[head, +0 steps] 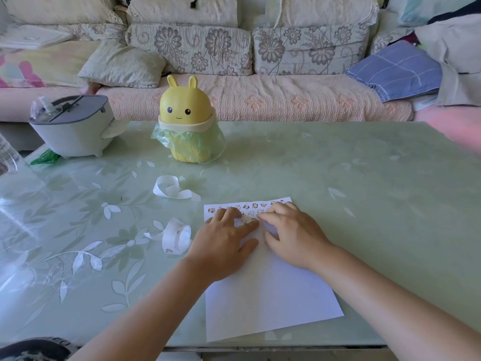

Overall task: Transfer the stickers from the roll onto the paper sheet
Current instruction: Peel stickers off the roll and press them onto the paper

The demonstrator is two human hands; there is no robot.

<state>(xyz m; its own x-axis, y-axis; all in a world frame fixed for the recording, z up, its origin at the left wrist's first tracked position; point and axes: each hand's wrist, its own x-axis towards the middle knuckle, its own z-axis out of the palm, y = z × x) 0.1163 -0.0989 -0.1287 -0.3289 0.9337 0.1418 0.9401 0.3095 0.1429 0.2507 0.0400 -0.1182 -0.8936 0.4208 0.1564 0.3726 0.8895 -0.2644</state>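
Note:
A white paper sheet (pixel 270 295) lies on the green table in front of me, with several small cartoon stickers (pixel 253 206) in rows along its far edge. My left hand (pixel 223 243) rests flat on the sheet's upper left, fingers spread over the stickers. My right hand (pixel 294 233) lies on the sheet beside it, its fingertips pressing the paper where the index fingers nearly meet. The sticker roll (pixel 177 237), a loose white coil with one sticker showing, sits on the table just left of my left hand, untouched.
A curled strip of empty backing paper (pixel 171 190) lies beyond the roll. A yellow bunny-shaped bin (pixel 186 118) with a green bag and a grey tissue box (pixel 73 126) stand at the table's far left. A sofa with cushions (pixel 247 95) runs behind the table.

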